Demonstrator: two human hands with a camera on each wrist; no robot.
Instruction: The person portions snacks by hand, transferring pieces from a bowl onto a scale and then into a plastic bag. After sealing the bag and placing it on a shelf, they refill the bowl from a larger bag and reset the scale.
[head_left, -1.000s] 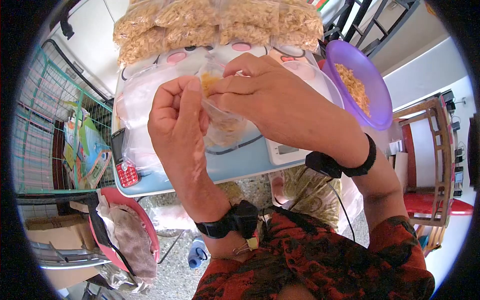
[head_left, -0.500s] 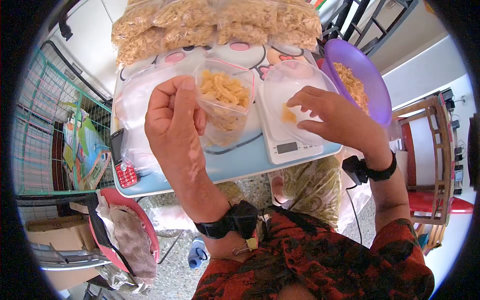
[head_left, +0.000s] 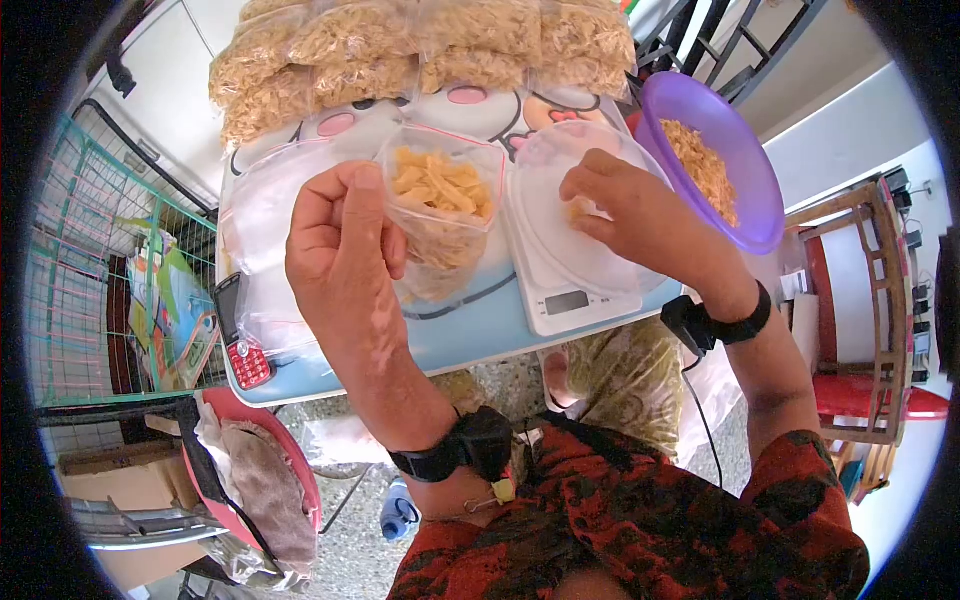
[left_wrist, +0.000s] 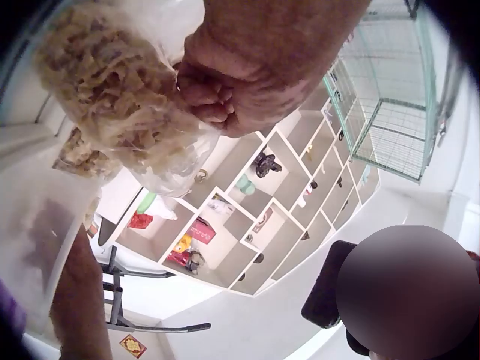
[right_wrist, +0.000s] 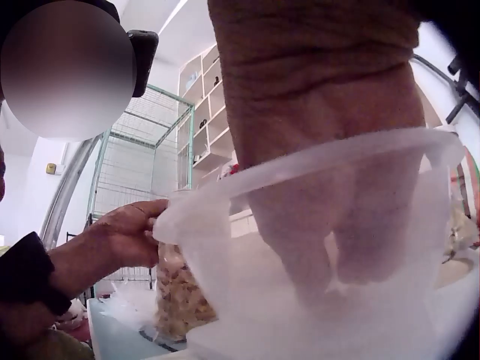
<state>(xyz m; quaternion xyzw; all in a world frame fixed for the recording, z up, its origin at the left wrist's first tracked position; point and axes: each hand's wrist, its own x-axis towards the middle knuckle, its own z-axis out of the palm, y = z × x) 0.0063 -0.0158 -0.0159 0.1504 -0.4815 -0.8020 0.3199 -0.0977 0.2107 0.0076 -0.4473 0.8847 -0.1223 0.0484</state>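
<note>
In the head view my left hand (head_left: 342, 235) pinches the rim of a clear plastic bag (head_left: 440, 262) between thumb and curled fingers. The bag stands on the table with its mouth wide, filled with dried yellow strips (head_left: 440, 185). To its right, a translucent plastic bowl (head_left: 625, 150) rests on a white kitchen scale (head_left: 538, 290). My right hand (head_left: 640, 205) reaches down into this bowl, thumb and fingers around a few small yellow pieces (head_left: 577, 208). The right wrist view shows the fingers (right_wrist: 300, 262) through the bowl wall, tips near its bottom.
Several filled bags (head_left: 365, 45) are stacked along the table's far side. A purple bowl (head_left: 755, 190) with more strips stands at the right. Flat plastic bags (head_left: 280, 215) lie at the left, by a red-keyed phone (head_left: 248, 365). A green wire cage (head_left: 95, 290) stands beyond.
My right hand has left the bag's mouth and moved right into the bowl on the scale, its fingers closing around the small pieces there. My left hand keeps its grip on the bag.
</note>
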